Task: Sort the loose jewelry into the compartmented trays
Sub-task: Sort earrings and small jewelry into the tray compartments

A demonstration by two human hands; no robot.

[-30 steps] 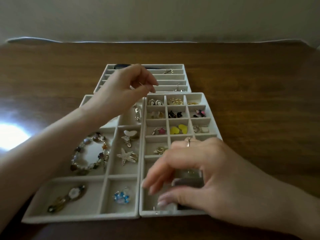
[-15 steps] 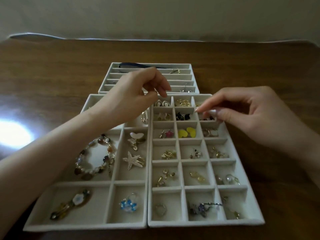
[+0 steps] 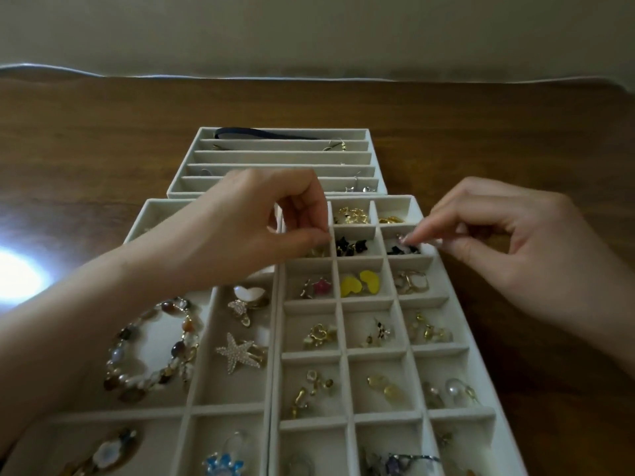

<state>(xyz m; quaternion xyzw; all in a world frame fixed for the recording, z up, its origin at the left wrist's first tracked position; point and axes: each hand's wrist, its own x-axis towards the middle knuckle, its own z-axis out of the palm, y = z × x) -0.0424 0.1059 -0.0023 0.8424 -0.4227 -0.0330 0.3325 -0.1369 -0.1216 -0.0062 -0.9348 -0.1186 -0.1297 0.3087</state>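
Nearly done, I'd say: grid tray (image 3: 424,300) mostly filled; above it right hand (image 3: 525,249) pinches a pinkish piece (image 3: 401,238); left hand (image 3: 247,221) pinched, contents unclear.

Left hand (image 3: 254,231), right hand (image 3: 508,245): fingertips pinched.

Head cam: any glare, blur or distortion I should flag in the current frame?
Head view: blown-out glare patch on the wooden table at the left edge. Head view: the table's far edge bows, wide-angle distortion. Head view: dim warm light, soft detail throughout; the small piece pinched in the right hand's fingers is too blurred to identify.
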